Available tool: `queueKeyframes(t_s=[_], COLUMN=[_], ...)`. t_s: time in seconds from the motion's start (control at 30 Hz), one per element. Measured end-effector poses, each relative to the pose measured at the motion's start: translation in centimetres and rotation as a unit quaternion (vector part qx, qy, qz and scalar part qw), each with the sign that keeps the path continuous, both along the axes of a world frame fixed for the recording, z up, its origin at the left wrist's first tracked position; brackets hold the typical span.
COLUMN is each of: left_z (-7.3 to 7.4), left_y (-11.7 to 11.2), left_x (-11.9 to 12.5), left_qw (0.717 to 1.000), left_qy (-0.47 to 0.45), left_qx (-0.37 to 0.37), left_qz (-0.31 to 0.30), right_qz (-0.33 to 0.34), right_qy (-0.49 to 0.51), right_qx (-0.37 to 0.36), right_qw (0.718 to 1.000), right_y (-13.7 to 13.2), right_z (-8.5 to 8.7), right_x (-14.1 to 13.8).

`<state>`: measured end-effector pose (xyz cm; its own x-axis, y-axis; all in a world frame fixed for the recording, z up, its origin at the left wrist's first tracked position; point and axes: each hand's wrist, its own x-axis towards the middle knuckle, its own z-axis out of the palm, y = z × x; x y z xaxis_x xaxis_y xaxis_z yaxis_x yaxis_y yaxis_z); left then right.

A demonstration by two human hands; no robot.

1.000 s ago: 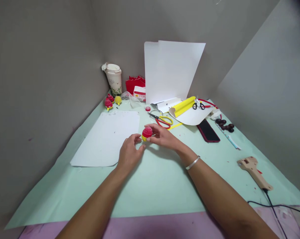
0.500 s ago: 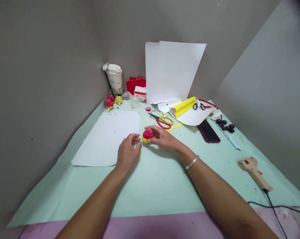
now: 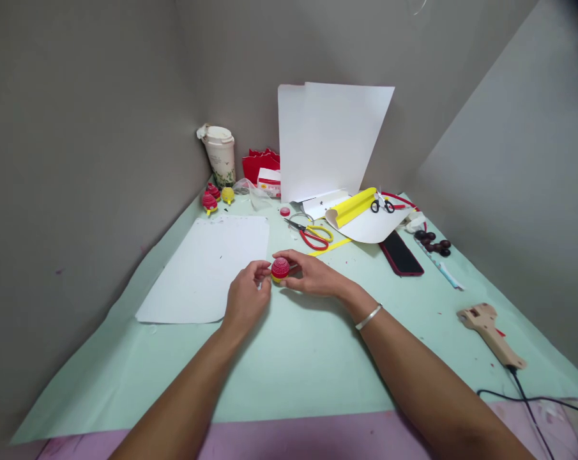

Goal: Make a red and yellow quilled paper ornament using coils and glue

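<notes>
A small ball (image 3: pixel 280 268), ridged red above and yellow below, sits low over the green table cover between my hands. My right hand (image 3: pixel 310 273) grips it from the right, thumb in front and fingers behind. The curled fingers of my left hand (image 3: pixel 249 291) meet its left side, closed against it at the tips. Just beyond lie large scissors (image 3: pixel 312 234) with one red and one yellow handle loop, beside a yellow strip (image 3: pixel 329 248). A white sheet (image 3: pixel 197 275) lies flat by my left hand. Similar red-and-yellow pieces (image 3: pixel 209 202) and a yellow one (image 3: pixel 228 195) stand at the back left.
A lidded cup (image 3: pixel 220 156) and a propped white board (image 3: pixel 336 140) stand against the back wall. Rolled yellow paper (image 3: pixel 353 207), small black-handled scissors (image 3: pixel 382 204), a phone (image 3: pixel 401 253) and dark beads (image 3: pixel 432 243) lie rightward. A corded glue gun (image 3: pixel 492 332) is nearer.
My right hand has brought the ball slightly left and nearer, up to my left fingertips. The ball has tipped so that more of its red top faces me.
</notes>
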<state>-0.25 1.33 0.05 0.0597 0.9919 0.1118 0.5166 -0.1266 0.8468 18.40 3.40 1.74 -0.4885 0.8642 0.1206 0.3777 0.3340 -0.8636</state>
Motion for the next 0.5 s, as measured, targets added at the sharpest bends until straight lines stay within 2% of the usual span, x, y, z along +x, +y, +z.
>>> queueKeyframes(t_s=[0.3, 0.5], left_z=[0.26, -0.22], left_y=[-0.21, -0.12], left_x=[0.13, 0.22], left_qw=[1.0, 0.999], left_qy=[0.014, 0.038], left_qx=[0.002, 0.004], left_qz=[-0.005, -0.021], right_qz=[-0.017, -0.015], right_qy=[-0.041, -0.043], right_qx=[0.036, 0.067], right_qw=[0.998, 0.997], right_y=[0.26, 0.08], right_z=[-0.14, 0.05], right_x=[0.21, 0.08])
